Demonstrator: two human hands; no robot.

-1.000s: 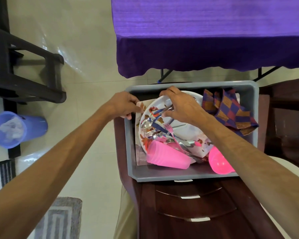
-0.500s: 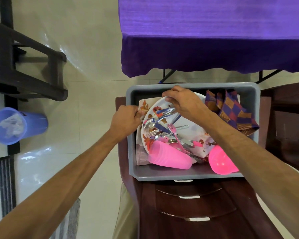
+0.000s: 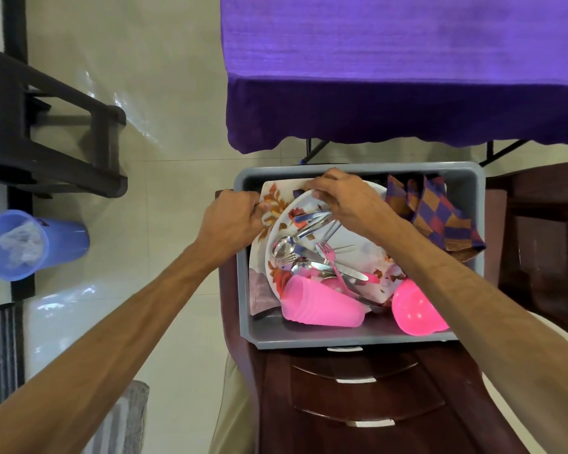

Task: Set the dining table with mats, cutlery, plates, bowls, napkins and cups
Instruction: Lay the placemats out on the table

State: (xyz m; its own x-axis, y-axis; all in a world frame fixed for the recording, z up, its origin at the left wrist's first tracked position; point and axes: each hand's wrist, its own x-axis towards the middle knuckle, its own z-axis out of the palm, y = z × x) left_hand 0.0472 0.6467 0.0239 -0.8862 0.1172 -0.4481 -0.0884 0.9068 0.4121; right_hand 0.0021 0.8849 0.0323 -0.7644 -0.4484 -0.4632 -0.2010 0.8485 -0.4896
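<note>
A purple-draped dining surface [image 3: 404,60] fills the upper right of a tiled room, its scalloped hem hanging over folding legs, while a dark plastic chair [image 3: 46,126] and a blue waste bin [image 3: 30,244] lined with a clear bag stand on the glossy floor at left. Just short of the surface, a grey plastic tub [image 3: 351,335] sits on the seat of a dark wooden chair [image 3: 358,404], holding the tableware. Inside, a floral place mat [image 3: 269,204] lies flat under a white floral plate [image 3: 371,253] that tilts up toward the far wall; a heap of steel cutlery [image 3: 312,253] and a pink plastic fork [image 3: 328,257] lie across the plate, most handles running diagonally from near left to far right. A stack of pink cups [image 3: 322,303] lies on its side along the near wall, mouths toward the right, beside a pink bowl [image 3: 413,309] in the near right corner, and checked napkins [image 3: 440,221] fill the far right corner. The left hand [image 3: 233,221] pinches the mat's left edge with curled fingers at the tub's wall, and the right hand [image 3: 345,201] curls its fingers over the plate's far rim. Against half a second earlier, the left hand sits farther along the tub's left wall toward the far corner, and more of the mat's far corner shows.
</note>
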